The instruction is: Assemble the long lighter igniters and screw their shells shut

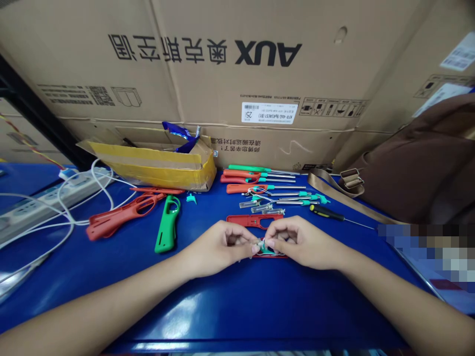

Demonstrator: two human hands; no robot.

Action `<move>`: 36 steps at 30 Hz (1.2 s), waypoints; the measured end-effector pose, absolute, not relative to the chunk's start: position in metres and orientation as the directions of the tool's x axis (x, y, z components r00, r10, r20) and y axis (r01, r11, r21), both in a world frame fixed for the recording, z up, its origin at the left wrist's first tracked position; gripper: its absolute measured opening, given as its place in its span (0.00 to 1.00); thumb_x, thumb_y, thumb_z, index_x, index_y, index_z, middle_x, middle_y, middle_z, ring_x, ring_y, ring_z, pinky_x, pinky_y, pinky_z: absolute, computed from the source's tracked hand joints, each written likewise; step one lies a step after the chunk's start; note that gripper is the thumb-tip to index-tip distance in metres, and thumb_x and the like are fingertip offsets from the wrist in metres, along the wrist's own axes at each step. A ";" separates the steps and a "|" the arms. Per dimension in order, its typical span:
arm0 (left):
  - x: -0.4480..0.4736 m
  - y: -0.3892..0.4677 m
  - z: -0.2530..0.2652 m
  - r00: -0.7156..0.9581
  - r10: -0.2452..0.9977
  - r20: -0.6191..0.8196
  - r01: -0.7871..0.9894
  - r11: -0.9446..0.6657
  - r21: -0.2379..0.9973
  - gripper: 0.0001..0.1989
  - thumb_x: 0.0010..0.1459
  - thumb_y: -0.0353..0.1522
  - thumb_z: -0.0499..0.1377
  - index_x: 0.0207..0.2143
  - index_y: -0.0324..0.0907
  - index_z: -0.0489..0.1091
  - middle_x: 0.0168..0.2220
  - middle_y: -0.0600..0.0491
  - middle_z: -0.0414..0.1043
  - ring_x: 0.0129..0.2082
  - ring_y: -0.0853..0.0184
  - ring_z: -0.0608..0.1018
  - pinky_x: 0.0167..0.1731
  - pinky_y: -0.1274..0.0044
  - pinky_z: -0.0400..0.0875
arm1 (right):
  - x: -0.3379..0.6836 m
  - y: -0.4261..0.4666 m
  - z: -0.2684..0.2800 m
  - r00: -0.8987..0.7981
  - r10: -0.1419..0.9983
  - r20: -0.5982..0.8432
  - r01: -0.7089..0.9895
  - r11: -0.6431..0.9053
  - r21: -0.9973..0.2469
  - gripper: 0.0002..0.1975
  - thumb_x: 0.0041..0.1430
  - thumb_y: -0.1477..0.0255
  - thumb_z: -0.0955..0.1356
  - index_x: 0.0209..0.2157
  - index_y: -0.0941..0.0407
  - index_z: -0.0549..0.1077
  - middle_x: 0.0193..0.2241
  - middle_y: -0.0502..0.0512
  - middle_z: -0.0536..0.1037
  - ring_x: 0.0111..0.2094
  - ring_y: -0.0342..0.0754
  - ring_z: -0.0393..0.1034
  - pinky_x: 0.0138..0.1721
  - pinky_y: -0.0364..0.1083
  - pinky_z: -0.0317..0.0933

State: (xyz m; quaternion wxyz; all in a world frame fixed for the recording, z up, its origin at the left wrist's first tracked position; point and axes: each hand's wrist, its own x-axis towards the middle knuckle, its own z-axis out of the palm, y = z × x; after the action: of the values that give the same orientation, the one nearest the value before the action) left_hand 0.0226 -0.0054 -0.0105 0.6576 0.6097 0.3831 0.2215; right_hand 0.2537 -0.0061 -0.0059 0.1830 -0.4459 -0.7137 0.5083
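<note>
My left hand [226,248] and my right hand [297,242] meet over the blue table, fingertips pinched close together. Between them is a small teal plastic part [266,248] with a thin white wire. My right fingertips grip near its top; what my left fingers pinch is mostly hidden. Under the fingertips lies a red lighter shell half [279,255], partly covered by my hands. Just beyond them rests another red shell half [237,220]. Farther off are clear fuel tanks [260,207] and metal lighter tubes with teal ends [297,201].
Orange and green long lighters [241,189] lie at the back. Left are red shells [118,217], a green shell [166,227] and a cut yellow-taped box [156,165]. A screwdriver [326,212] and strap [352,200] lie right; a power strip [55,198] with cables is far left.
</note>
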 end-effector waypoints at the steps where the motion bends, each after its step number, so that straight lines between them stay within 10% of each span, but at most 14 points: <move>1: 0.023 -0.006 -0.010 0.603 0.764 -0.231 0.174 0.157 0.972 0.11 0.58 0.34 0.67 0.40 0.36 0.81 0.28 0.55 0.77 0.26 0.75 0.68 0.29 0.81 0.61 | 0.253 -0.007 -0.005 -0.525 0.830 -0.188 0.452 0.085 -0.888 0.12 0.63 0.63 0.68 0.33 0.59 0.75 0.23 0.47 0.68 0.24 0.40 0.58 0.27 0.42 0.53; 25: 0.025 -0.011 -0.004 0.554 0.811 -0.189 0.137 0.135 0.981 0.11 0.56 0.34 0.69 0.40 0.36 0.82 0.37 0.47 0.84 0.33 0.69 0.79 0.38 0.78 0.71 | 0.246 -0.014 0.002 -0.426 0.896 -0.124 0.448 0.090 -0.890 0.12 0.61 0.64 0.70 0.30 0.58 0.76 0.25 0.52 0.78 0.24 0.41 0.66 0.27 0.42 0.60; 36: 0.027 -0.006 -0.002 0.508 0.840 -0.190 0.112 0.155 0.982 0.12 0.54 0.35 0.70 0.39 0.38 0.82 0.30 0.52 0.81 0.23 0.75 0.71 0.23 0.82 0.62 | 0.255 -0.005 0.007 -0.448 0.887 -0.109 0.374 0.075 -0.925 0.21 0.56 0.52 0.73 0.34 0.57 0.78 0.28 0.54 0.81 0.26 0.42 0.69 0.29 0.43 0.62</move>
State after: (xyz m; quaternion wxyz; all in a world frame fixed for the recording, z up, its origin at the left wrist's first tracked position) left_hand 0.0266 -0.0063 -0.0025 0.6418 0.5850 0.4067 0.2837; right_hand 0.2547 -0.0047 0.0075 0.2560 -0.4589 -0.6869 0.5020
